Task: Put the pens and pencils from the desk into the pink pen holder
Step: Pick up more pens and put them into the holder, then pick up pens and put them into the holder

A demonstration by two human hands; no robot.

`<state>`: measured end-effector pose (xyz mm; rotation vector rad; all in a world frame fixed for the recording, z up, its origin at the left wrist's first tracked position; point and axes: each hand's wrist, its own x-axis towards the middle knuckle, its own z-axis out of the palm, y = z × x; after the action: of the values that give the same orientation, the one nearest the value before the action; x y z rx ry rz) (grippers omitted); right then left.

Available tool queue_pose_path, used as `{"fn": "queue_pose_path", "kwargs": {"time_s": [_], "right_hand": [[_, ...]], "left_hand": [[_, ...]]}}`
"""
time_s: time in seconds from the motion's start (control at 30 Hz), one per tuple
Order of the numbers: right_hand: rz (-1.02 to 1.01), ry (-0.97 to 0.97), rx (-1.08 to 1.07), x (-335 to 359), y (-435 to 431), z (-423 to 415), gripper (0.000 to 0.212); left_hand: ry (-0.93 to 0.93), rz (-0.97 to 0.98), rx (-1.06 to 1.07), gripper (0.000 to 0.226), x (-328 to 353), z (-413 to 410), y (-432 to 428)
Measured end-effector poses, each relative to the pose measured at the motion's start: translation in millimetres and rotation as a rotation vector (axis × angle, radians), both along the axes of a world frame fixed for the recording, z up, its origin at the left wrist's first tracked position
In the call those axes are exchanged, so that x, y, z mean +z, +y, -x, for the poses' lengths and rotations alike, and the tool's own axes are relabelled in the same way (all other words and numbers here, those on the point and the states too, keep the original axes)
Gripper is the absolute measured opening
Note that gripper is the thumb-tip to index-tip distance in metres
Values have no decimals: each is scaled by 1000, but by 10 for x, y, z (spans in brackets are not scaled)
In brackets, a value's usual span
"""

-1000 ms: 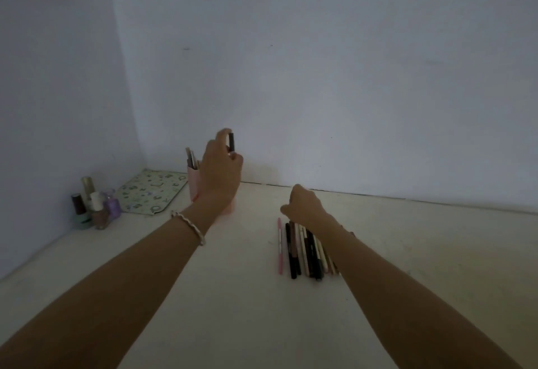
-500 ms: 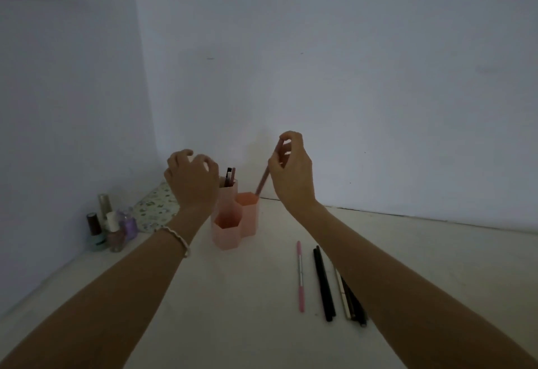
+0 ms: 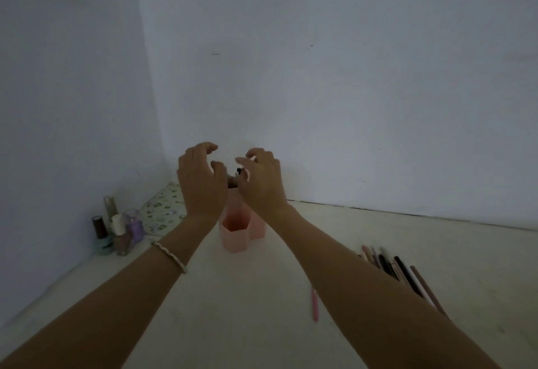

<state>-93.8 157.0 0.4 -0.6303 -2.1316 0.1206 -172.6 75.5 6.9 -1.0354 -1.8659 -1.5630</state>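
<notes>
Meanwhile, left hand (image 3: pixel 201 182) and right hand (image 3: pixel 262 185) (fingers spread, empty) are held above pink hexagonal plastic pen holder (image 3: pixel 233 237); slim, stiff, light pens/pencils (image 3: pixel 407 272) are prob. best pinched mid-shaft.

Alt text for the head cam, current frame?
Two empty hands, left hand and right hand, hover open over a pink pen holder on a pale desk. Loose pens and pencils lie at right; nail polish bottles stand at left.

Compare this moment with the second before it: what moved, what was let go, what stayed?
The right hand carried a pinkish pencil from the desk row to the pink pen holder and let it go; its fingers are now spread and empty. The left hand, which dropped a dark pen earlier, hovers open beside it. The remaining pens and nail polish bottles stayed.
</notes>
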Motion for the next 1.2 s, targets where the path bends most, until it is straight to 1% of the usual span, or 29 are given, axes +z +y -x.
{"fn": "queue_pose_path", "kwargs": {"time_s": [0.1, 0.17, 0.23, 0.3, 0.37, 0.43, 0.5, 0.6, 0.67, 0.7, 0.73, 0.8, 0.87, 0.9, 0.97, 1.0, 1.07, 1.13, 1.2], "right_hand": [[46, 145, -75, 90, 53, -309, 41], [82, 158, -109, 132, 121, -578, 41], [123, 154, -115, 147, 187, -858, 37], [185, 138, -125, 123, 220, -1129, 31], [220, 88, -154, 99, 252, -1366, 25], [244, 56, -193, 81, 276, -1559, 23], [281, 48, -211, 66, 280, -1713, 24], [335, 22, -213, 41, 243, -1859, 24], [361, -22, -225, 19, 219, -1904, 23], [382, -72, -233, 4, 212, -1910, 21], [415, -149, -242, -26, 207, -1896, 19], [520, -346, -254, -120, 185, -1851, 14], [620, -505, -278, -253, 126, -1800, 24], [642, -552, -296, -327, 99, -1785, 29], [640, -614, -323, -450, 45, -1760, 32], [625, -650, -330, -495, 13, -1746, 32], [569, -707, -353, -567, -48, -1724, 31], [508, -696, -389, -626, -101, -1694, 29], [497, -655, -409, -667, -141, -1665, 28]], "left_hand": [[-5, 20, -74, 23, -24, -246, 69], [-24, 150, -164, 18, -82, -485, 136], [-27, 402, -246, 17, -174, -751, 219], [-58, 724, -318, 27, -288, -1026, 284], [-129, 998, -375, 38, -404, -1285, 311], [-147, 1148, -383, 39, -550, -1461, 311], [-134, 1199, -361, 34, -676, -1552, 298], [-98, 1199, -345, 24, -725, -1550, 261], [-107, 1175, -372, 24, -641, -1521, 244], [-131, 1130, -380, 27, -567, -1505, 245], [-165, 1052, -387, 31, -484, -1481, 253], [-208, 831, -407, 41, -305, -1439, 267], [-191, 623, -439, 53, -165, -1411, 242], [-170, 546, -460, 61, -122, -1396, 224], [-143, 449, -497, 73, -71, -1362, 188], [-132, 426, -507, 74, -50, -1348, 175], [-90, 406, -504, 67, -28, -1323, 157], [-64, 384, -479, 65, -33, -1297, 135], [-85, 363, -507, 76, -49, -1276, 116]]}}
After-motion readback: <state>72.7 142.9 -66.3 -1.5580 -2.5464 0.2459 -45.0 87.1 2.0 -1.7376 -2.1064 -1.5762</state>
